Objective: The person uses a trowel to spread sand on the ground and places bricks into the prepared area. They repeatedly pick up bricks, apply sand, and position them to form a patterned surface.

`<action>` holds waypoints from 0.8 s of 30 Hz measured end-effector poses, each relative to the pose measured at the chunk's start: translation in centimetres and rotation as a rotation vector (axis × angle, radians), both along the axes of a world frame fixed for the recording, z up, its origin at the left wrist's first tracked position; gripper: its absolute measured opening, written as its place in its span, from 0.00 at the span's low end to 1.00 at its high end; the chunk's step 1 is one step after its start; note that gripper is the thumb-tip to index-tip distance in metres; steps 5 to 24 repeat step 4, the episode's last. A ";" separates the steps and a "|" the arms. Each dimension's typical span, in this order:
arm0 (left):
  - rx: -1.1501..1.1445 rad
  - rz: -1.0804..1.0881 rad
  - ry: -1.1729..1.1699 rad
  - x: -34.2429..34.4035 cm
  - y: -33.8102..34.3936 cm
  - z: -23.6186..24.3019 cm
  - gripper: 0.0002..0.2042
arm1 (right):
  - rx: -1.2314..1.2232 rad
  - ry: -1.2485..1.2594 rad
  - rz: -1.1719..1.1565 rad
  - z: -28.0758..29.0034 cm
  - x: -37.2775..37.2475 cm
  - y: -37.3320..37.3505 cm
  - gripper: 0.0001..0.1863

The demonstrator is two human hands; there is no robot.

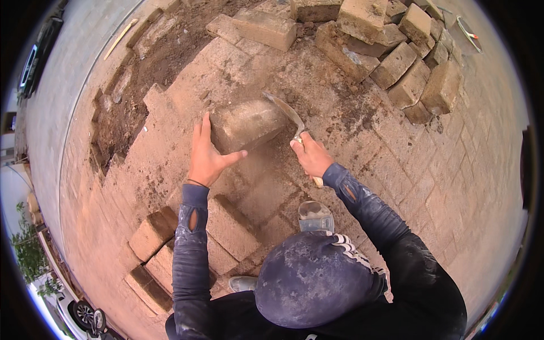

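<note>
A dusty paved yard of reddish-tan paving blocks point(430, 170) fills the view, seen from above a crouching person. Nearest, by the person's left sleeve, a small cluster of loose blocks point(226, 226) sits on the paving. Just beyond it, the left hand point(207, 156) is spread wide, fingers up and thumb out, its palm against the left side of a tilted paving brick point(246, 123) that stands on the ground between the two hands. The right hand point(310, 154) is closed around the handle of a trowel point(286, 110), whose curved metal blade lies against the brick's upper right edge. Further out to the left, a strip of bare soil point(164, 62) shows where blocks are lifted. At the far side, a heap of stacked bricks point(391, 51) lies well apart.
</note>
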State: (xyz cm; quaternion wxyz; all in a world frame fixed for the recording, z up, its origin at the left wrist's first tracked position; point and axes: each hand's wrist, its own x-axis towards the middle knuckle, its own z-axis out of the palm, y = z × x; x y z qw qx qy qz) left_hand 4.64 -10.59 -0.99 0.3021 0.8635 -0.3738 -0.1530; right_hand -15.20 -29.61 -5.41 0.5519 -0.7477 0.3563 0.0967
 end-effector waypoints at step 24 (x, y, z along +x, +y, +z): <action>-0.007 -0.014 -0.037 0.0 0.0 -0.7 0.61 | -0.317 -0.096 0.168 -1.0 -1.0 2.7 0.24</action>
